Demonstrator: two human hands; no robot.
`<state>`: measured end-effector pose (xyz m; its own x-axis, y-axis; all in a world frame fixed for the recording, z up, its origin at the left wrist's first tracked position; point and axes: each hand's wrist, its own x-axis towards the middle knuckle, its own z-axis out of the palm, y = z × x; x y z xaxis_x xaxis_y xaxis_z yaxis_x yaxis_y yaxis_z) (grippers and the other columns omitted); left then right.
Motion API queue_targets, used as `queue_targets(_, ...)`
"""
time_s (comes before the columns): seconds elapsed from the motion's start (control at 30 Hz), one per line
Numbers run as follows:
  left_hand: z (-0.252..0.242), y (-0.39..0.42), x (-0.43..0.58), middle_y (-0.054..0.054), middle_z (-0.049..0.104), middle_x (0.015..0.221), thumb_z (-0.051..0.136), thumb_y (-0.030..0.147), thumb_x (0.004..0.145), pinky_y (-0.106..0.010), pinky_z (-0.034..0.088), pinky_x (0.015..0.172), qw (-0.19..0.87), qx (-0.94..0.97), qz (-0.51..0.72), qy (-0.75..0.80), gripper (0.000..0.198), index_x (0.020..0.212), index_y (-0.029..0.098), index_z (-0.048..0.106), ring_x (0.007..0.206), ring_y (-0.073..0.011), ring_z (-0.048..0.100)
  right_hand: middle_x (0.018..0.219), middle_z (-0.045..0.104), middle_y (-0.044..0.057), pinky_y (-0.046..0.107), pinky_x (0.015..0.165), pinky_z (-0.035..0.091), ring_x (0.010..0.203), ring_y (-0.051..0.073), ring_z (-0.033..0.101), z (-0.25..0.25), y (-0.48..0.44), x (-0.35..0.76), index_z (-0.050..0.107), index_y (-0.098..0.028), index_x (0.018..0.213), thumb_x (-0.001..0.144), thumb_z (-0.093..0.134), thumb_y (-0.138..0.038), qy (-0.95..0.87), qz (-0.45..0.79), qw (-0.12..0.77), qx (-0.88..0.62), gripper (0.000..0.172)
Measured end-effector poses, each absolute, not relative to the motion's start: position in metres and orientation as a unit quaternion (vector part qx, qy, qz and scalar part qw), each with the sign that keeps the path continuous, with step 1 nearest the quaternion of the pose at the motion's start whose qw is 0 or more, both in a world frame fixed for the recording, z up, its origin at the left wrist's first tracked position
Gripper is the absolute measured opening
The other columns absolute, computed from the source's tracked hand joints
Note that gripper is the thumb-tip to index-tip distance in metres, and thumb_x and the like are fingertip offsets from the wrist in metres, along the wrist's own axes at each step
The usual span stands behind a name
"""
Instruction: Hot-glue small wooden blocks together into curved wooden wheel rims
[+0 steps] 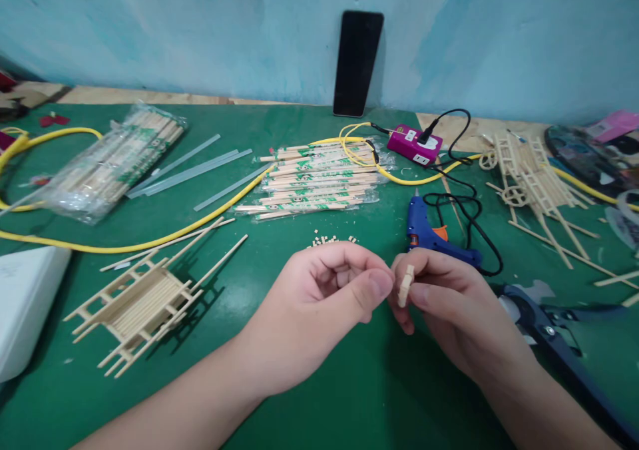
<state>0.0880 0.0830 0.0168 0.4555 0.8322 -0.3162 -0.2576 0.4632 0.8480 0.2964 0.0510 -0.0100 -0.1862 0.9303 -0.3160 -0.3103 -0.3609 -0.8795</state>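
Note:
My right hand [444,290] pinches a small curved piece of pale wood [406,286], made of short bits joined together, between thumb and fingers. My left hand [339,290] is closed in a pinch right beside it, thumb tip against the index finger. Whatever those left fingertips hold, if anything, is hidden. Just behind my left hand lie several tiny cut wooden bits [327,239]. A blue hot glue gun [424,227] with an orange trigger lies behind my right hand, its nozzle pointing away.
A small wooden cart frame [144,303] stands left; a wheeled stick model [534,177] is at right. Wrapped chopsticks [319,177], glue sticks [200,170], a yellow cable [150,242], a purple power socket [414,145], a phone [358,64] and a cutter [559,343] surround my hands.

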Motion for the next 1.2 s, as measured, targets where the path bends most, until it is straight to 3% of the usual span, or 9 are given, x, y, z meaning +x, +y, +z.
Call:
queue_targets(0.57,0.019,0.081,0.09,0.001,0.061,0.069,0.1,0.034,0.085,-0.025,0.04,0.062,0.775,0.375,0.33,0.388,0.027,0.083,0.016,0.079,0.066,-0.0129,0.05,0.079,0.075,0.001,0.022,0.056,0.054,0.064,0.013,0.065,-0.006,0.049,0.294,0.083,-0.022,0.085,0.088,0.098,-0.04,-0.327,0.701,0.452,-0.444,0.023)
queue_targets(0.83,0.019,0.082,0.092,0.003,0.062,0.07,0.097,0.035,0.09,-0.025,0.04,0.064,0.778,0.387,0.32,0.378,0.029,0.086,0.016,0.075,0.067,-0.0118,0.051,0.083,0.077,0.001,0.02,0.058,0.057,0.067,0.012,0.068,-0.015,0.051,0.3,0.084,-0.024,0.093,0.096,0.092,-0.038,-0.37,0.709,0.446,-0.403,0.016)
queue_targets(1.03,0.016,0.077,0.089,0.003,0.064,0.08,0.065,0.046,0.115,-0.026,0.045,0.071,0.746,0.43,0.339,0.378,0.033,0.095,0.02,0.063,0.073,-0.0114,0.057,0.077,0.073,0.0,0.021,0.059,0.057,0.066,0.013,0.066,-0.017,0.047,0.302,0.082,-0.025,0.093,0.099,0.088,-0.039,-0.403,0.681,0.45,-0.414,0.016)
queue_targets(1.2,0.013,0.075,0.089,0.004,0.065,0.083,0.053,0.044,0.12,-0.028,0.046,0.075,0.754,0.405,0.363,0.368,0.032,0.097,0.022,0.056,0.072,-0.0108,0.057,0.075,0.067,-0.001,0.021,0.058,0.052,0.064,0.012,0.061,-0.015,0.043,0.298,0.078,-0.026,0.091,0.1,0.086,-0.043,-0.426,0.631,0.463,-0.453,0.021)
